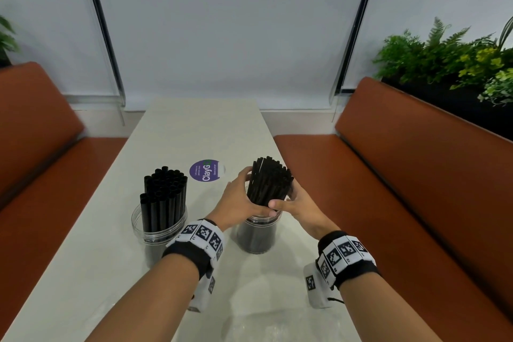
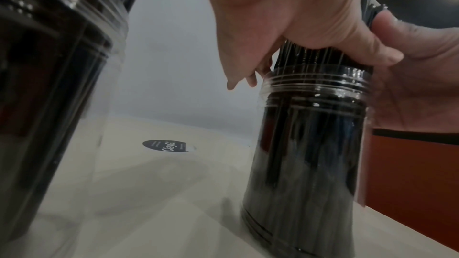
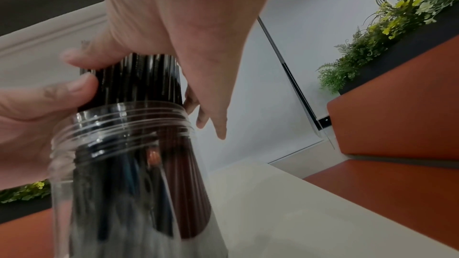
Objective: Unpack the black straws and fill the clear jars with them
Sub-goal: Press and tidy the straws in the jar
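Two clear jars stand on the pale table (image 1: 194, 130). The left jar (image 1: 159, 226) (image 2: 49, 95) is packed with thick black straws (image 1: 165, 189). Over the right jar (image 1: 259, 234) (image 2: 310, 144) (image 3: 129, 174), a bundle of thin black straws (image 1: 269, 183) (image 3: 144, 79) stands with its lower ends inside. My left hand (image 1: 238, 197) (image 2: 285, 7) wraps the bundle from the left just above the jar mouth. From the right, my right hand (image 1: 297, 203) (image 3: 186, 7) grips the same bundle, thumb across the front. The straw tops fan out above my fingers.
A round purple sticker (image 1: 206, 171) (image 2: 171, 146) lies on the table beyond the jars. Orange benches (image 1: 402, 175) flank the table on both sides. Green plants (image 1: 458, 58) sit behind the right bench. Something like clear plastic wrap (image 1: 258, 311) lies near the table's front.
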Demonstrator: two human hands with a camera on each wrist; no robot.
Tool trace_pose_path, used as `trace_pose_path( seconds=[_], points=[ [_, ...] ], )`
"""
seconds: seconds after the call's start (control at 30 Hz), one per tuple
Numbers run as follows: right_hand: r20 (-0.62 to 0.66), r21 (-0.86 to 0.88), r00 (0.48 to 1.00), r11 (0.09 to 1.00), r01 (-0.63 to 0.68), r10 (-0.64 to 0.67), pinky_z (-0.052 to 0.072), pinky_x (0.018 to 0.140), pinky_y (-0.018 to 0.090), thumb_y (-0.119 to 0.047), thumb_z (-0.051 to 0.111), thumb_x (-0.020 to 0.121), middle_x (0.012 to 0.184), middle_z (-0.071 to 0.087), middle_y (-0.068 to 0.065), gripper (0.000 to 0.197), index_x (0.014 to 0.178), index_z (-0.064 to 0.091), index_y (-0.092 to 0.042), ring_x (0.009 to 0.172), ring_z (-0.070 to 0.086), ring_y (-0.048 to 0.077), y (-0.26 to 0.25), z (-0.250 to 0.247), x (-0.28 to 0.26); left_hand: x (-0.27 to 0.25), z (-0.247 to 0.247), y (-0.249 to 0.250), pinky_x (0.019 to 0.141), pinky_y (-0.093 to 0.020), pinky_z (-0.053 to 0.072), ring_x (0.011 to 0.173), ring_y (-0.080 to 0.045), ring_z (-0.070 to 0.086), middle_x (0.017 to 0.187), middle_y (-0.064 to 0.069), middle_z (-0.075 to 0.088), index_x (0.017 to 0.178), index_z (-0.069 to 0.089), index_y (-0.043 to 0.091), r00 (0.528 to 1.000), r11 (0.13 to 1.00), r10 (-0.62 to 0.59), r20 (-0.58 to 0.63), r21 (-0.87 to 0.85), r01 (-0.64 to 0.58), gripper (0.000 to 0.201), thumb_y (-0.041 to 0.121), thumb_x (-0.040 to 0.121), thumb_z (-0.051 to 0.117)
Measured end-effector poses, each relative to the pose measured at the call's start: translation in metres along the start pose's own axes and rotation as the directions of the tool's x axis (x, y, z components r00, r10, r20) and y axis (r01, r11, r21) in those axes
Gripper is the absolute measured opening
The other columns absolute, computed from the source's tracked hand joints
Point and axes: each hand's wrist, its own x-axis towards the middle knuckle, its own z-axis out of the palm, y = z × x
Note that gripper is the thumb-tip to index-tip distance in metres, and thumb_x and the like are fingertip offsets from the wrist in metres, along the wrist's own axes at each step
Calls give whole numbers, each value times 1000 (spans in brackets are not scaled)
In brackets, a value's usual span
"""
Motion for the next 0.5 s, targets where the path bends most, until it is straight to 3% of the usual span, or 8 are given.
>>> trace_pose_path(
  seconds=[0.1, 0.17, 0.3, 0.37, 0.43, 0.5],
  points=[
    [7, -11, 1000, 1000, -10, 10, 36, 111, 38, -28, 82, 55, 132, 55, 3, 89, 134, 42, -17, 127, 47, 13, 1, -1, -1, -2, -2, 3, 78, -7, 35, 104, -5, 48, 102, 27, 45, 125, 35, 30, 1000, 1000, 21, 15, -6, -21, 89, 13, 55, 88],
    [9, -17, 1000, 1000, -18, 18, 37, 111, 38, -21, 80, 61, 131, 56, 3, 83, 134, 43, -18, 127, 48, 13, 2, -1, -2, -3, -1, 4, 76, -7, 35, 103, -6, 48, 100, 29, 44, 126, 35, 29, 999, 1000, 25, 24, -12, -24, 91, 12, 55, 88],
    [7, -32, 1000, 999, -15, 15, 38, 109, 35, -17, 78, 64, 131, 55, 2, 78, 134, 43, -19, 126, 48, 12, 4, -2, -2, -2, 2, 4, 90, -23, 43, 106, -11, 52, 104, 20, 49, 131, 32, 25, 999, 1000, 23, 40, -3, -23, 98, 15, 51, 89],
    [17, -43, 1000, 999, -9, 10, 39, 106, 32, -19, 79, 63, 131, 55, 1, 79, 134, 43, -20, 126, 47, 11, 4, -2, -2, -1, 4, 4, 95, -33, 48, 108, -14, 56, 109, 14, 55, 126, 35, 29, 998, 999, 33, 47, 22, -34, 96, 24, 47, 89],
    [21, -42, 1000, 999, -4, 4, 41, 105, 30, -20, 79, 63, 130, 56, 1, 76, 131, 45, -22, 125, 49, 12, 3, 0, 0, 0, 7, 6, 93, -40, 51, 105, -15, 61, 110, 9, 61, 118, 40, 34, 998, 996, 51, 48, 68, -54, 89, 36, 42, 85],
    [27, -25, 1000, 1000, 5, -5, 43, 104, 33, -22, 78, 64, 128, 58, 4, 70, 127, 48, -22, 122, 53, 16, 0, 6, 3, 2, 10, 9, 89, -43, 53, 98, -14, 63, 103, 8, 64, 101, 46, 42, 997, 992, 78, 16, 96, -79, 67, 36, 44, 81]
  ],
)
